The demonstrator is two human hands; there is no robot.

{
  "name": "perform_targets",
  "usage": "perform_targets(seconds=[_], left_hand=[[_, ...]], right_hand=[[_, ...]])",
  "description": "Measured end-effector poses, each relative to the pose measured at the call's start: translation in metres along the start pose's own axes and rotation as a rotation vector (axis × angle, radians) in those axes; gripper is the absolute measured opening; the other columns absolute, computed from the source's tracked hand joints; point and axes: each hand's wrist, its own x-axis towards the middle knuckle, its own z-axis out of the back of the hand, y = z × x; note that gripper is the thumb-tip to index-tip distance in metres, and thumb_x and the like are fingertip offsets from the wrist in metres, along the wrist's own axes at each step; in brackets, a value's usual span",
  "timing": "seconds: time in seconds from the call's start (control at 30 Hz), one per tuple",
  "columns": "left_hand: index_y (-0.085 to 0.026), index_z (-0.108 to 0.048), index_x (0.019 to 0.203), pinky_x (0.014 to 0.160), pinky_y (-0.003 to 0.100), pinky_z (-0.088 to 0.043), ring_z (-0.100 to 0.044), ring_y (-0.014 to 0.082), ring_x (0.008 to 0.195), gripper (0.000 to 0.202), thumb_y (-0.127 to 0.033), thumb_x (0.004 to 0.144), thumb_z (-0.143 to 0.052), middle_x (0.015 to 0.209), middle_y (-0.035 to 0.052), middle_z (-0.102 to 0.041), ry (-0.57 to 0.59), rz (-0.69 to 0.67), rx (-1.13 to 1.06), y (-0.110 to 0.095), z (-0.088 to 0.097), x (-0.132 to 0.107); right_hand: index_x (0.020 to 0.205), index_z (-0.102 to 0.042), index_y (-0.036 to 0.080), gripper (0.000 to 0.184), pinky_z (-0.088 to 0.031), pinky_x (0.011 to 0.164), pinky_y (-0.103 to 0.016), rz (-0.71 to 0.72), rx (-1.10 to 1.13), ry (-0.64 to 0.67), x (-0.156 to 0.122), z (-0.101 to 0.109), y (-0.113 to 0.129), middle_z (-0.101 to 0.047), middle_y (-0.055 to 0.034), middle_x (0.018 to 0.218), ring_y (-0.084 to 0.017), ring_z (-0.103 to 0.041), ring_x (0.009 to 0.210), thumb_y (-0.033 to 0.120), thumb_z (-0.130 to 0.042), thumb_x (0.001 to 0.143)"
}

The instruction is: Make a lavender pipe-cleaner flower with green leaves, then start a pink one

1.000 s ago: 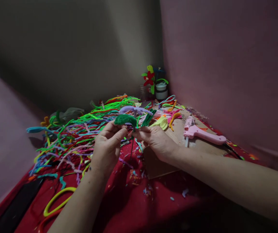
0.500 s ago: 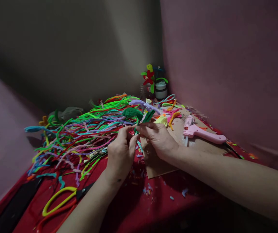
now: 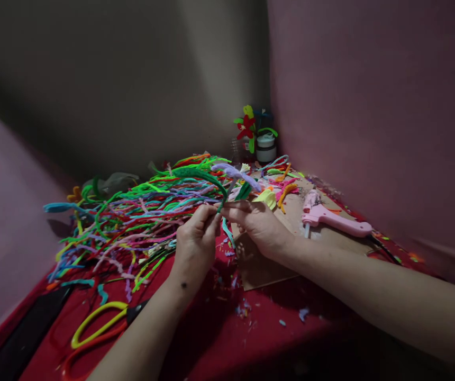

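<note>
A dark green pipe cleaner leaf (image 3: 202,175) arches up and to the left from between my hands. My left hand (image 3: 196,242) pinches its lower end with thumb and forefinger. Right beside it, my right hand (image 3: 262,228) has its fingers closed on the same green stem, the fingertips of both hands nearly touching. Behind my right fingers rise a second dark green piece (image 3: 245,189) and a lilac fuzzy piece (image 3: 235,172); I cannot tell whether these are joined to the held stem.
Many coloured pipe cleaners (image 3: 132,222) cover the table's left and back. A pink glue gun (image 3: 336,219) lies on brown cardboard (image 3: 267,270) at right. Scissors (image 3: 98,325) with yellow and red handles are by my left forearm. A fuzzy red flower (image 3: 246,128) and white jar (image 3: 266,150) stand in the corner.
The green leaf's curled upper end has straightened out and now reaches further left. My left hand has shifted slightly and keeps its pinch; my right hand has barely moved.
</note>
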Motion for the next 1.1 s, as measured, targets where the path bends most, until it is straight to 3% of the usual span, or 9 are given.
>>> perform_targets(seconds=[0.2, 0.33, 0.43, 0.57, 0.67, 0.77, 0.9, 1.03, 1.1], left_hand=[[-0.017, -0.058, 0.07, 0.043, 0.02, -0.023, -0.032, 0.0066, 0.046, 0.008, -0.023, 0.073, -0.061, 0.052, -0.0052, -0.042, 0.064, 0.273, -0.402, -0.008, 0.0, 0.004], [-0.016, -0.054, 0.066, 0.044, 0.019, -0.022, -0.032, 0.005, 0.044, 0.013, -0.021, 0.071, -0.065, 0.049, -0.0057, -0.04, 0.121, 0.344, -0.612, -0.009, 0.002, 0.005], [-0.016, -0.053, 0.069, 0.043, 0.018, -0.021, -0.027, 0.0039, 0.041, 0.014, -0.024, 0.073, -0.064, 0.048, -0.0066, -0.039, 0.226, 0.397, -0.773, -0.008, 0.006, 0.006], [-0.016, -0.056, 0.076, 0.041, 0.018, -0.016, -0.02, 0.0024, 0.038, 0.013, -0.027, 0.076, -0.062, 0.048, -0.0076, -0.037, 0.348, 0.442, -0.858, -0.006, 0.01, 0.007], [-0.016, -0.055, 0.072, 0.041, 0.018, -0.021, -0.029, 0.0035, 0.041, 0.014, -0.028, 0.077, -0.061, 0.05, -0.0056, -0.042, 0.289, 0.37, -0.72, -0.007, 0.01, 0.006], [-0.016, -0.056, 0.069, 0.046, 0.019, -0.032, -0.041, 0.0068, 0.046, 0.014, -0.026, 0.079, -0.059, 0.053, -0.0035, -0.049, 0.166, 0.225, -0.41, -0.01, 0.007, 0.004], [-0.02, -0.059, 0.083, 0.056, 0.022, -0.042, -0.053, 0.0109, 0.056, 0.009, -0.026, 0.078, -0.058, 0.068, -0.0017, -0.06, 0.016, 0.024, -0.08, -0.007, 0.001, -0.001], [-0.02, -0.058, 0.089, 0.061, 0.022, -0.042, -0.058, 0.0122, 0.06, 0.009, -0.024, 0.081, -0.054, 0.073, -0.0002, -0.063, -0.063, -0.178, 0.273, 0.001, 0.0, -0.006], [-0.02, -0.058, 0.088, 0.059, 0.021, -0.041, -0.057, 0.0116, 0.058, 0.009, -0.022, 0.082, -0.052, 0.069, -0.0008, -0.062, -0.075, -0.241, 0.35, 0.004, 0.0, -0.006]], right_hand=[[0.071, -0.072, 0.019, 0.016, -0.039, 0.071, -0.03, 0.005, -0.06, -0.002, 0.003, 0.006, -0.002, -0.063, -0.0002, 0.065, -0.014, -0.05, 0.068, 0.032, -0.063, 0.071], [0.069, -0.071, 0.019, 0.012, -0.036, 0.063, -0.027, -0.005, -0.04, 0.01, 0.005, 0.009, -0.004, -0.061, 0.0015, 0.064, -0.012, -0.046, 0.062, 0.029, -0.065, 0.069], [0.075, -0.071, 0.018, 0.012, -0.033, 0.057, -0.026, -0.081, 0.031, 0.033, 0.006, 0.011, -0.006, -0.06, 0.0016, 0.064, -0.01, -0.043, 0.057, 0.027, -0.065, 0.068], [0.081, -0.072, 0.02, 0.017, -0.033, 0.056, -0.025, -0.128, 0.139, 0.076, 0.007, 0.013, -0.008, -0.064, 0.0003, 0.07, -0.011, -0.048, 0.061, 0.024, -0.066, 0.066], [0.079, -0.072, 0.019, 0.015, -0.032, 0.054, -0.023, -0.102, 0.151, 0.043, 0.006, 0.012, -0.01, -0.064, -0.0001, 0.069, -0.01, -0.048, 0.062, 0.023, -0.067, 0.066], [0.076, -0.072, 0.018, 0.012, -0.033, 0.054, -0.023, -0.067, 0.159, 0.004, 0.005, 0.011, -0.01, -0.063, 0.0006, 0.068, -0.01, -0.048, 0.061, 0.022, -0.066, 0.067], [0.072, -0.072, 0.02, 0.008, -0.039, 0.069, -0.027, -0.048, 0.215, -0.025, 0.004, 0.008, -0.01, -0.064, 0.0013, 0.068, -0.012, -0.054, 0.07, 0.02, -0.067, 0.066], [0.07, -0.072, 0.02, 0.007, -0.04, 0.074, -0.03, -0.076, 0.195, -0.06, 0.003, 0.006, -0.011, -0.065, 0.0007, 0.067, -0.013, -0.055, 0.071, 0.02, -0.068, 0.064], [0.072, -0.072, 0.02, 0.008, -0.04, 0.072, -0.029, -0.073, 0.163, -0.066, 0.002, 0.006, -0.012, -0.064, 0.0007, 0.067, -0.013, -0.053, 0.068, 0.022, -0.068, 0.065]])
